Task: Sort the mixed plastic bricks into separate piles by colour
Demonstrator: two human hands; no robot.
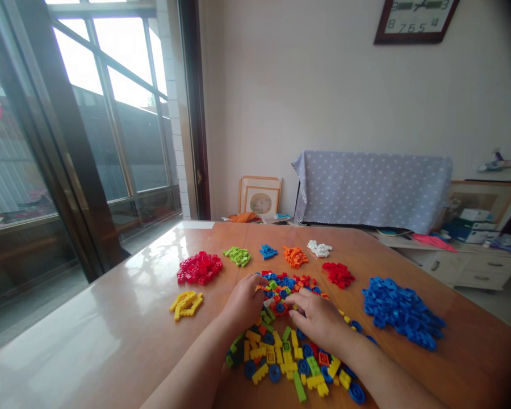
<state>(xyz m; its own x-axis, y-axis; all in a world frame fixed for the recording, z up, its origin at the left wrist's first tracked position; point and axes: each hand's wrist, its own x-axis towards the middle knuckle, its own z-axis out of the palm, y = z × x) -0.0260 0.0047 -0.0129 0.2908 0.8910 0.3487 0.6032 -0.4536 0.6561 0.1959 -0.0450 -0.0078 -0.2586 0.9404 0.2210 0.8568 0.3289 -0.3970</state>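
Observation:
A mixed pile of toy building bricks (287,352) in yellow, green, red, orange and blue spreads over the near middle of the table, with round blue wheel-like pieces (275,373) among them. My left hand (247,295) reaches into the far left part of this pile. Its fingers are curled together at the bricks, and what they hold, if anything, is hidden. Close by on the right, my right hand (313,315) rests over the pile, fingers apart and tips touching small red and blue pieces. No brick shows clearly in its grasp.
Single-colour heaps ring the pile: yellow (186,304), crimson (200,268), lime green (237,256), light blue (268,251), orange (295,256), white (319,249), red (338,275) and a large blue heap (400,311). The wooden table (123,324) has glass doors left and a cabinet (472,267) behind.

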